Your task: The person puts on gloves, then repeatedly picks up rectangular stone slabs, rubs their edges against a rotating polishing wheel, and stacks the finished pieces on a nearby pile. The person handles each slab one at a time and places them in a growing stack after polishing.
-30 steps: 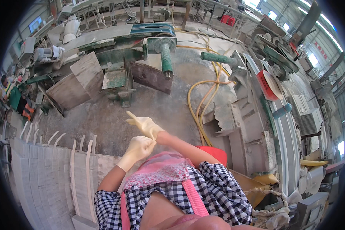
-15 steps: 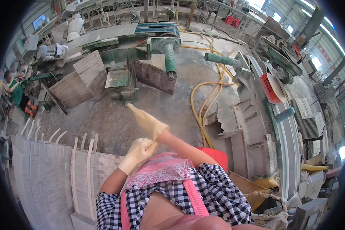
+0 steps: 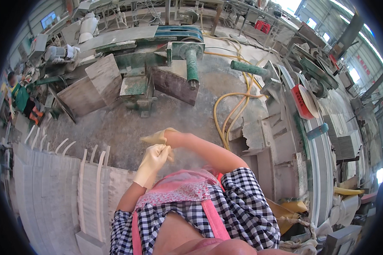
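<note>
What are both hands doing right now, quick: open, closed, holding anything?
Left hand: closed, gripping the right glove by its edge.
Right hand: partly hidden in that glove; open or closed cannot be told.

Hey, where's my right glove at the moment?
In the head view, the right glove is slightly left of centre, just above the gloved left hand.
</note>
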The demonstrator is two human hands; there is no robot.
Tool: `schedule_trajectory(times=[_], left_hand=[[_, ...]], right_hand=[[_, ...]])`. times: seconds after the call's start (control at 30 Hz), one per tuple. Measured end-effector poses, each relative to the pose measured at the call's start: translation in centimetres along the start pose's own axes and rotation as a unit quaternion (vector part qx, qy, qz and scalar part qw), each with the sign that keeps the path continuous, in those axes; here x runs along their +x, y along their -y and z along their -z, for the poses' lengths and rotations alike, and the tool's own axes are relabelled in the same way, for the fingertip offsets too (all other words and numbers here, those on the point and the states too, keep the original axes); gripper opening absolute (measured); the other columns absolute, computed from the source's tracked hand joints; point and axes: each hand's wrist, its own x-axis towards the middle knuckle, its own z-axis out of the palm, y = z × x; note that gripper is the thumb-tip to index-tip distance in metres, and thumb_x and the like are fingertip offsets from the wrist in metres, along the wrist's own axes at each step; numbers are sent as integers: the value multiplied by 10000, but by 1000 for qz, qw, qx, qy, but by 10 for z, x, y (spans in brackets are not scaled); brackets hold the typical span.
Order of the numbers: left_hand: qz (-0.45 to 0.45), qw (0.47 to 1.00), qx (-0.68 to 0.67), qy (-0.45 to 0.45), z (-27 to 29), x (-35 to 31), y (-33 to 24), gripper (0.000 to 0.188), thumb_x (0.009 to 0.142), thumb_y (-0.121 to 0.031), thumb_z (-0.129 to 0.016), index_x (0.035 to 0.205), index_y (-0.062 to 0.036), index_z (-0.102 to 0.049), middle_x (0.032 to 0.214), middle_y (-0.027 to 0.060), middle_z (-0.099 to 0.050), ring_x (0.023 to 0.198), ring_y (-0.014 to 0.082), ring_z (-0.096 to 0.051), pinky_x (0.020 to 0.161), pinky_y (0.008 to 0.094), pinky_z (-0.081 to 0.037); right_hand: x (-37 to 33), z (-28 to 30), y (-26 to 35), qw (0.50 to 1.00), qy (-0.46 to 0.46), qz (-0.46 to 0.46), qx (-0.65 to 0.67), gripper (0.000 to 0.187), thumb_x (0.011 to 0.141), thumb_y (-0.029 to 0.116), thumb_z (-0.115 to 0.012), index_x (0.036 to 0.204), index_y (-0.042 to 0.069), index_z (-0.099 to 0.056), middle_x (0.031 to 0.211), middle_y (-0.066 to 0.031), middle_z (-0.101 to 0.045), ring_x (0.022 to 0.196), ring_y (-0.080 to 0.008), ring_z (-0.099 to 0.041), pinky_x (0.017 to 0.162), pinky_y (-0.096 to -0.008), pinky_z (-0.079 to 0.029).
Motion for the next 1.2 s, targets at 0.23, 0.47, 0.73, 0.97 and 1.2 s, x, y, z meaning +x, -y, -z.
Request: schedule_trajectory(times=[0.23,0.47,0.73,0.97,1.2], left_hand=[[4,1000,5,10,13,8,2,311,1000,-140,-560,752,17,-661,721,88,-707,640,117,-670,605,265,-506],[72,994,-79,26,13,12,-2,315,966,-182,-609,708,-9,-659,684,94,-693,592,149,-657,566,318,-501],[-257,931,229,-118,17,22,-46,261,907,-156,-656,667,-55,-635,657,96,-657,619,280,-650,602,402,-493],[-277,922,239,-124,16,20,-51,245,896,-177,-674,681,-69,-627,662,90,-640,665,322,-638,629,416,-494],[-94,975,167,-110,16,38,-26,241,918,-193,-636,723,-54,-666,676,84,-680,620,240,-653,595,372,-492]], right_hand=[[8,2,21,842,6,160,515,828,871,112,-626,1605,188,-249,1543,-155,-448,1362,-227,-507,1087,-345,-429],[-5,-29,-1,954,-35,-67,291,853,878,210,-700,1600,129,-254,1614,-135,-338,1461,-281,-367,1178,-379,-325],[9,62,34,924,-305,215,82,1035,811,346,-696,1601,19,-113,1663,-163,-188,1526,-253,-214,1232,-356,-224],[35,62,37,824,-289,259,414,864,888,218,-593,1613,70,-148,1645,-147,-248,1519,-257,-233,1254,-364,-160],[11,38,27,864,-353,147,328,840,875,136,-642,1593,69,-210,1547,-152,-390,1414,-226,-371,1165,-372,-332]])
